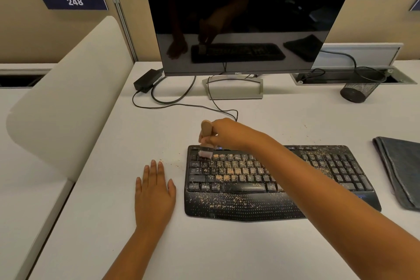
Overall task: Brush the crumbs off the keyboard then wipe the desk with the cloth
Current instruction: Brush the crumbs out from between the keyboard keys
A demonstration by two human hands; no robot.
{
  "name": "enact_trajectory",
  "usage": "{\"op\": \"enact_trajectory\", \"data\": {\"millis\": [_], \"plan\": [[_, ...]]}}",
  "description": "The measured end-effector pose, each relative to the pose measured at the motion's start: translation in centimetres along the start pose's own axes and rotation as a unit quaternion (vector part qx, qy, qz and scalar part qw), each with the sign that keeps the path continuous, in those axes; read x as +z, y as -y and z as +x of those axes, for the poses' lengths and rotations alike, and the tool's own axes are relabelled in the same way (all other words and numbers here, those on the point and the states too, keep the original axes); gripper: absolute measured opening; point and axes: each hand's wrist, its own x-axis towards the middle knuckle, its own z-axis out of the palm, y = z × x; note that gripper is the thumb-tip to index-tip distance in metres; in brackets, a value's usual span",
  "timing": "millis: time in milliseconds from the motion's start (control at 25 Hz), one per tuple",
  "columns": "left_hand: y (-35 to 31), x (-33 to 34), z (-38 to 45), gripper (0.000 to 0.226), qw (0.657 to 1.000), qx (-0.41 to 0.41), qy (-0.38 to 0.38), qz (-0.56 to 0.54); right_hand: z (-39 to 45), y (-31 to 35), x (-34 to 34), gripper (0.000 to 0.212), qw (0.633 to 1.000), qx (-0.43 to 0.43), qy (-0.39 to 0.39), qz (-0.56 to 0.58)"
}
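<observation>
My right hand (223, 133) reaches across the keyboard (268, 183), fingers wrapped round the wooden handle of the brush (206, 141), which I hold nearly upright so the bristles meet the top-left keys end on. Starting at that far corner makes sense: the crumbs (231, 173) lie thick over the middle rows and the palm rest, and working from one corner lets me push them steadily across instead of scattering them. My left hand (154, 191) lies flat on the desk (95, 223) just beside the keyboard's left edge, fingers straight, holding nothing; it steadies me and sits close enough to brace the keyboard if it slides. A few crumbs already lie on the desk between that hand and the keyboard. Most of the keyboard is still speckled, so the brushing step looks barely begun. The cloth (402, 170) lies folded to the right of the keyboard, apart from it, clear of the mess until wiping time.
</observation>
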Motion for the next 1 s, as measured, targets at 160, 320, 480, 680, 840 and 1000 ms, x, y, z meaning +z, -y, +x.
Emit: {"op": "enact_trajectory", "data": {"millis": [160,320,480,680,840,1000], "plan": [[0.1,0.1,0.0,0.067,1.000,0.003,-0.002,0.002,-0.2,0.5,1.5,0.011,0.998,-0.011,-0.013,0.061],[0.1,0.2,0.0,0.070,1.000,0.003,-0.003,0.002,0.2,0.4,1.6,0.021,0.995,0.003,-0.065,0.073],[0.2,0.2,0.1,0.070,1.000,0.002,-0.005,0.004,0.4,0.2,1.8,0.023,0.993,0.027,-0.023,0.109],[0.1,0.3,0.1,0.070,1.000,0.001,-0.004,-0.003,0.5,-0.3,1.9,0.019,0.983,0.033,-0.103,0.146],[0.1,0.3,0.1,0.069,1.000,0.002,-0.004,-0.002,0.4,-0.3,2.2,0.018,0.989,0.036,-0.093,0.110],[0.1,0.2,0.1,0.070,1.000,-0.001,-0.004,-0.004,0.4,-0.3,2.5,0.023,0.973,0.068,-0.143,0.167]]}}
